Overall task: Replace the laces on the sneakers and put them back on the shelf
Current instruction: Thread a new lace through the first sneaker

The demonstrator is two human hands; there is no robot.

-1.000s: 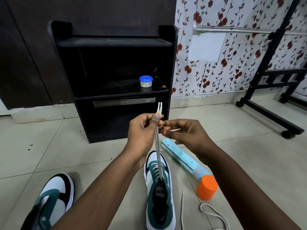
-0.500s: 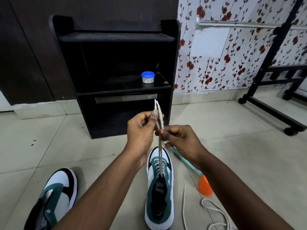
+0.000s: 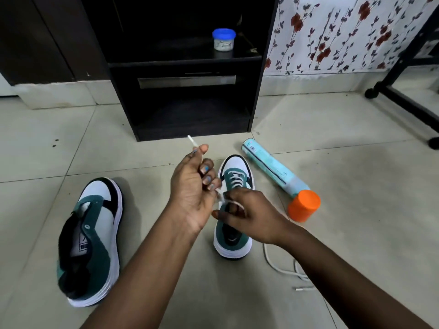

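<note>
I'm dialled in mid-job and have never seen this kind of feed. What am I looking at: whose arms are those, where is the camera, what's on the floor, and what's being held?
There is no machine here: the arms are a person's, filmed by one wide-angle camera worn on their head, looking forward and down. The left hand grips a white lace, whose tip sticks out above the fist. The right hand pinches the lace at the laced sneaker, which stands on the tiled floor. A second sneaker without laces lies to the left. To the right lie a teal tube with an orange cap and a loose white lace. Behind is a black shelf unit holding a blue-lidded tub.
</note>
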